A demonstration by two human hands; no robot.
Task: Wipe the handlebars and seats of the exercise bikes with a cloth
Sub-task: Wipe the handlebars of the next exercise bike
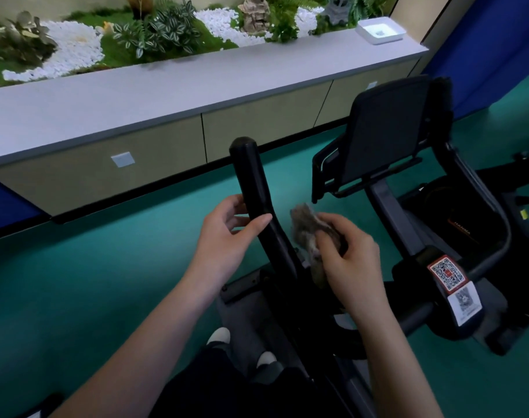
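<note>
Cloth (305, 229), brownish and crumpled, sits just right of the black handlebar (252, 182), gripped in the curled fingers of the right hand (350, 257). Left hand (224, 236) holds the handlebar mid-length, thumb across its front, fingers wrapped behind. Green floor (76, 282) below.

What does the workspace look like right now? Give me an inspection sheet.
Surface: green floor, exercise bike standing on it.
Job's things: black handlebar upright; crumpled brown cloth just right of it, contact unclear.
Clutter: white tray on grey ledge.
Grippers: left hand grips handlebar; right hand holds cloth.
Cables: nothing seen.
Surroundings: bike console, QR stickers, planter with white pebbles.
</note>
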